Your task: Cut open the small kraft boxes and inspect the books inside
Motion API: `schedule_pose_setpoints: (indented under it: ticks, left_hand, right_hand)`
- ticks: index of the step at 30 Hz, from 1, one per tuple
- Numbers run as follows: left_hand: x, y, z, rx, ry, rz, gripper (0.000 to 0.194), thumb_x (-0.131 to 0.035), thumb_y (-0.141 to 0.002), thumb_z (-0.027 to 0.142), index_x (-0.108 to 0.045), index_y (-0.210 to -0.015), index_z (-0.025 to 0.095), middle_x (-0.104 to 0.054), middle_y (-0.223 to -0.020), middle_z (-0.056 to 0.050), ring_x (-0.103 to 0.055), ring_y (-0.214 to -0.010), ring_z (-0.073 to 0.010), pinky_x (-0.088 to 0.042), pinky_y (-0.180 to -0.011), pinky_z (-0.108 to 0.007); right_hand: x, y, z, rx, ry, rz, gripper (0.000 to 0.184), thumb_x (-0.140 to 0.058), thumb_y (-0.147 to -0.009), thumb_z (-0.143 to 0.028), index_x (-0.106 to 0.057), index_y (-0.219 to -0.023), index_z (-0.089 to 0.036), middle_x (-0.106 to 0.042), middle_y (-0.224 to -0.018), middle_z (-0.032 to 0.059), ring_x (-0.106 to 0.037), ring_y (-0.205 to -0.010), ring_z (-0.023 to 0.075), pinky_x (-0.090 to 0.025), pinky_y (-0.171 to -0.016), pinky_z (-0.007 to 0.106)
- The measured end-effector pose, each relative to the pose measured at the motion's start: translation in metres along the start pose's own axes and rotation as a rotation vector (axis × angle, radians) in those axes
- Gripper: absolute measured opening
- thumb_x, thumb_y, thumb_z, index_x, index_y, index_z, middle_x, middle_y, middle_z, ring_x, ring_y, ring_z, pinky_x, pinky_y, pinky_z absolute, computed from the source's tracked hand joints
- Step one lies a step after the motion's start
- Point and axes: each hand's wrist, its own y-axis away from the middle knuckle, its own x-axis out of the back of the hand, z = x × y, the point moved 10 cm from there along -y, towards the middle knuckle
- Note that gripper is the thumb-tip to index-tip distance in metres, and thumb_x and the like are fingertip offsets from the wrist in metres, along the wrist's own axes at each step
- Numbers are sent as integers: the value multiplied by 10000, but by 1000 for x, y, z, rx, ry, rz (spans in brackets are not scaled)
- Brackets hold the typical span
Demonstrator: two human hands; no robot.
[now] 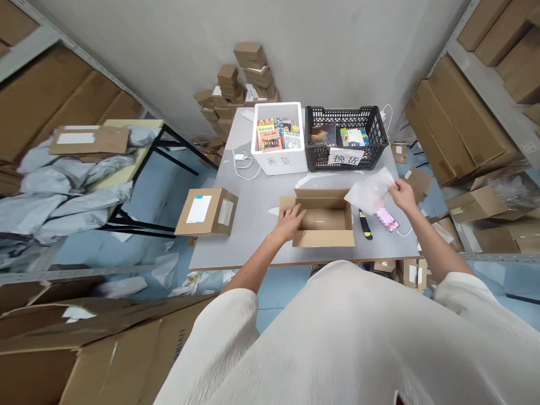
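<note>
An open cardboard box (324,238) with its flaps turned out stands near the front of the grey table. My left hand (288,223) is closed over the box's left edge, fingertips reaching just inside. The bottom of the box shows bare cardboard. My right hand (402,195) pinches a crumpled translucent plastic sheet (368,191) at its right end. The sheet spreads leftward beside the box's right side, its left end near the box edge. Below it lie a yellow-and-black box cutter (365,225) and a phone (387,219) on a white cable.
At the table's back stand a white foam box (282,164) and a black crate (346,152), both holding books. A labelled carton (206,212) sits at the left table edge (236,266). Grey parcels (84,180) lie on a side table; small boxes (253,67) are stacked behind.
</note>
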Motion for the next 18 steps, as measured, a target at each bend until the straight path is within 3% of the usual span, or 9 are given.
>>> schedule_pose_setpoints:
  ticks: [4,8,13,18]
  left_hand:
    - [1,-4,24,15,49,62,769,-714,-998,433,-486,-1710,248,-304,-1851,-177,-360,-1660,-451,-266,-1341,-640]
    - [6,-6,47,28,111,136,621,-628,-1045,395,-574,-1643,237,-400,-1807,-173,-411,-1629,-428,-289,-1338,-636]
    - [22,-1,62,70,183,261,507,-461,-1122,397,-640,-1578,266,-552,-1708,-131,-506,-1558,-369,-317,-1332,-602]
    - [35,9,64,124,220,355,523,-420,-1140,471,-642,-1567,265,-576,-1684,-126,-502,-1565,-356,-320,-1333,-591]
  right_hand:
    - [-52,22,59,-145,85,-226,396,-546,-881,-373,-818,-1089,-174,-850,-1084,125,-734,-998,317,-591,-956,426]
    - [-101,49,100,-288,141,-430,365,-572,-861,-322,-840,-1074,-196,-857,-1088,109,-748,-1031,314,-585,-952,372]
    - [-142,69,125,-346,113,-583,425,-590,-878,-304,-846,-1204,-208,-852,-1171,103,-760,-1090,318,-583,-990,384]
    - [-164,74,136,-300,100,-607,504,-604,-927,-335,-779,-1385,-221,-800,-1368,130,-715,-1284,346,-546,-1136,472]
